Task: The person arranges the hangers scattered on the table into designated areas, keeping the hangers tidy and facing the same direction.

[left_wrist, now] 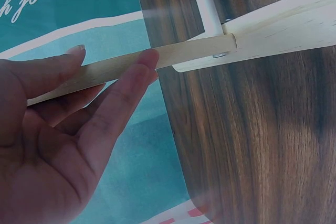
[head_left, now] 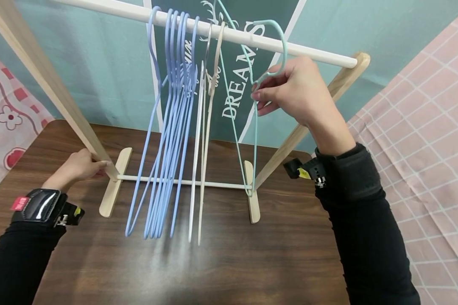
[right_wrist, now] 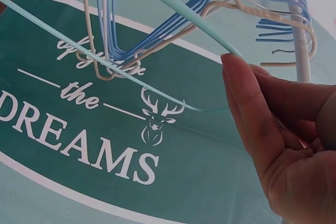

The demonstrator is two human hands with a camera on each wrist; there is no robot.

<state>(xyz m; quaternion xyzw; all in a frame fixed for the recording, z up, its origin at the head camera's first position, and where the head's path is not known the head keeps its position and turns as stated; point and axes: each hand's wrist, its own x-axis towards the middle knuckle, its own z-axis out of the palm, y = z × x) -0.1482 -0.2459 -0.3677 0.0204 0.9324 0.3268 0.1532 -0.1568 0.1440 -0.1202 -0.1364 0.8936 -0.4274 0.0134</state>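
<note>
My right hand point(head_left: 295, 91) pinches a mint-green clothes hanger point(head_left: 285, 48) between thumb and fingers just below its hook. That hook overlaps the white rail point(head_left: 309, 53) of the wooden rack, and the hanger's body dangles edge-on toward the rack's foot. In the right wrist view, the green hanger point(right_wrist: 178, 9) runs into the fingertips. Low on the rack's left side, my left hand point(head_left: 78, 167) grips the wooden leg point(head_left: 46, 72). The left wrist view has this leg point(left_wrist: 194, 50) between thumb and fingers. Several blue hangers point(head_left: 152, 123) hang from the rail, left of the green one.
A white hanger point(head_left: 196, 148) and a beige hanger point(head_left: 207, 135) hang right of the blue ones. The rack's wooden feet point(head_left: 253, 207) stand on a dark wooden table point(head_left: 213, 275). Behind is a teal cloth point(head_left: 95, 84) with lettering; pink checked cloth point(head_left: 423, 127) lies at right.
</note>
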